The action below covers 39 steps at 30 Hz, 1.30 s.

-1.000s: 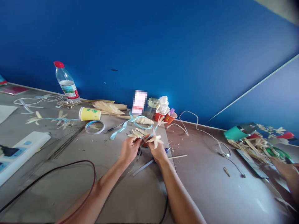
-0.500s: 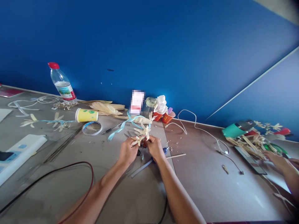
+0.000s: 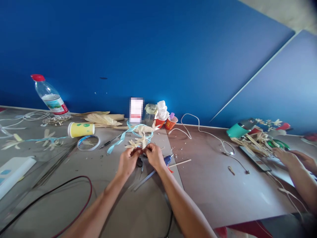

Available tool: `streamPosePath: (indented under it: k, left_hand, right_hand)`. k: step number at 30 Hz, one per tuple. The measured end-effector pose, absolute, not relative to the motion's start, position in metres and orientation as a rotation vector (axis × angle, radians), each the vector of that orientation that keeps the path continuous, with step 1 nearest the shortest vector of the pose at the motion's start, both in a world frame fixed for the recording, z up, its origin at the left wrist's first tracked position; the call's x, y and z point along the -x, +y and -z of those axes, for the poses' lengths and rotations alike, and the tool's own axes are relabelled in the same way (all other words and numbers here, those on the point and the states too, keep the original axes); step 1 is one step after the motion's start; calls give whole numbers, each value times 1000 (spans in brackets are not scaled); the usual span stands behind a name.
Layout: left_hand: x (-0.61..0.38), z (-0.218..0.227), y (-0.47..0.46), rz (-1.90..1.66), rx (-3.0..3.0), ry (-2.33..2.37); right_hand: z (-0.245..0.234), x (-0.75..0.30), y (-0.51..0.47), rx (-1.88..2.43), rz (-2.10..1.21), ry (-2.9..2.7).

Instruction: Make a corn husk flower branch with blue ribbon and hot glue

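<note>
Between your two hands, near the middle of the worktop (image 3: 210, 195), is a spray (image 3: 143, 140) of pale flowers. Your left hand (image 3: 127, 162) and right hand (image 3: 154, 156) are both closed, fingers pinching it just below the petals; the exact grip is hidden. A thin end hangs beneath them. The flowers are formed and gathered, so you seem well along. Loose ribbon (image 3: 122, 136) trails behind, perhaps wrapping left to do; whether it joins the spray, I cannot tell. Beside your right hand lie a glue gun (image 3: 167, 160) and a stick (image 3: 182, 162). To the left, beyond a pen (image 3: 106, 144) and a tape roll (image 3: 78, 145), a second spray (image 3: 48, 136), its stem blue-wrapped, looks finished. Husks (image 3: 101, 119) lie along the wall (image 3: 158, 49). Far right, a co-worker's hand (image 3: 284, 156) is among more husks (image 3: 259, 145).
</note>
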<state>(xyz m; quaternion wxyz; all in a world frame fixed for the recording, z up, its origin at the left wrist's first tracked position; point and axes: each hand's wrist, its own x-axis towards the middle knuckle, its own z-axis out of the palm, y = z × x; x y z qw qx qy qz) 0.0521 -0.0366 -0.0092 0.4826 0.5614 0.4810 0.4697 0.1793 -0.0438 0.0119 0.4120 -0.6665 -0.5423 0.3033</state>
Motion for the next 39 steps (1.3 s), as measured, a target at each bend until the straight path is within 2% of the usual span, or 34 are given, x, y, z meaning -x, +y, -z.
streamPosePath:
  k: [15, 39]
  left_hand:
    - [-53, 12, -34, -1125, -1291, 1133]
    - [-53, 16, -33, -1115, -1244, 1164]
  right_hand:
    - [-10, -177, -42, 1786, -644, -1417]
    - [-5, -176, -41, 1788, -633, -1448]
